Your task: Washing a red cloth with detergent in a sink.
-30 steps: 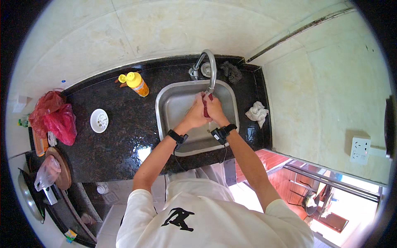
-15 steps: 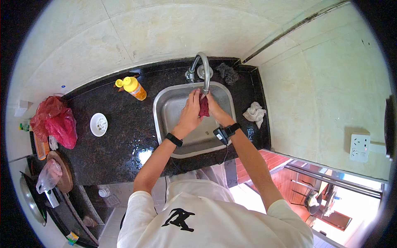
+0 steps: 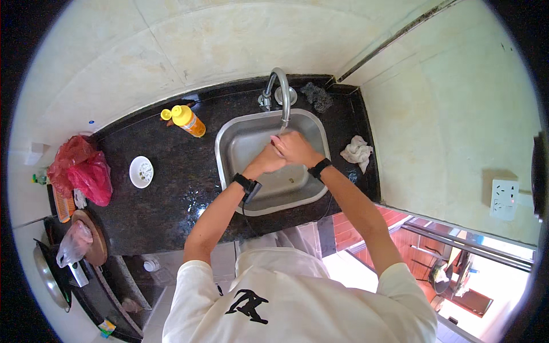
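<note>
Over the steel sink [image 3: 226, 171], my left hand [image 3: 267, 160] and my right hand [image 3: 297, 148] press together, fingers closed around each other just below the faucet [image 3: 285, 103]. Half a second earlier a crumpled dark red cloth showed between them. Now the fingers cover it almost wholly, and it lies nowhere in the visible part of the basin. Water seems to run from the spout by my right hand. Each wrist wears a black band, and the left one carries a small dark device [image 3: 251, 191].
Left of the sink stand a yellow-capped bottle [image 3: 190, 122], a white bowl [image 3: 141, 172] with bits in it and red plastic bags [image 3: 90, 178]. Right of it lie a white rag [image 3: 357, 153] and a dark scouring pad [image 3: 316, 97]. The black counter [image 3: 166, 223] is wet in places.
My hands have turned inward and closed together; the dark red cloth that showed between them is now hidden. The whole view has shifted slightly.
</note>
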{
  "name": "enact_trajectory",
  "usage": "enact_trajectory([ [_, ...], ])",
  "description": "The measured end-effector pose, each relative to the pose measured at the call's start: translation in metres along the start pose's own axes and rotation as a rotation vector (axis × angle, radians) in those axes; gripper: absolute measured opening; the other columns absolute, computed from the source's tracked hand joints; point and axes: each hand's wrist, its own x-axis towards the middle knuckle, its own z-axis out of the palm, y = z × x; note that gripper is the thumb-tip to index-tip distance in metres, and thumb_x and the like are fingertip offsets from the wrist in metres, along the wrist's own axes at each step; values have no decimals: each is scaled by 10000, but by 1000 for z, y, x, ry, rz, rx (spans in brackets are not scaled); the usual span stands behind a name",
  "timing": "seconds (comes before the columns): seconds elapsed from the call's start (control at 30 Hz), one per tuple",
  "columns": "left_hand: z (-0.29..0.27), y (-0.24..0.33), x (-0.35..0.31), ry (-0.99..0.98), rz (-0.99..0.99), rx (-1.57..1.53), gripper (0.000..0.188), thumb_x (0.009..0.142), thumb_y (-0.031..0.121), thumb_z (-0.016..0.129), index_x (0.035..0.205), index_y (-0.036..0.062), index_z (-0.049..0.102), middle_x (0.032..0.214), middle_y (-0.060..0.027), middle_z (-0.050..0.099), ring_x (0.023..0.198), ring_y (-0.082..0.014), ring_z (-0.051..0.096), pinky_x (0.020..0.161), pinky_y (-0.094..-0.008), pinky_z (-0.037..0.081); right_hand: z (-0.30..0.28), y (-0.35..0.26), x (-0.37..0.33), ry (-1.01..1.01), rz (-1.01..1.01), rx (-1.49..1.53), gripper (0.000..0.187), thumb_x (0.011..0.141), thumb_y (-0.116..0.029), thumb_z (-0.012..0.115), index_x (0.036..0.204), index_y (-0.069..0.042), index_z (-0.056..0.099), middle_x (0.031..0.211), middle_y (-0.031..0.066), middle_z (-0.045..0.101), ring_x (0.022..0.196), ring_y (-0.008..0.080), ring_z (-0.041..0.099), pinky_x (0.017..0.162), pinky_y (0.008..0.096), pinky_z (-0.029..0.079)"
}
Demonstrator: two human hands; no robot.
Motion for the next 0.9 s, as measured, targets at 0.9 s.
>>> enact_trajectory([
  [0.9,0,4,-8,9,-230,-393,202,835,125,703,1011,47,646,695,1,639,590,-192,598,573,-349,490,-12,-23,6,113,297,265,454,970,-326,552,696,25,639,651,222,606,604,417,604,577,474,461],
])
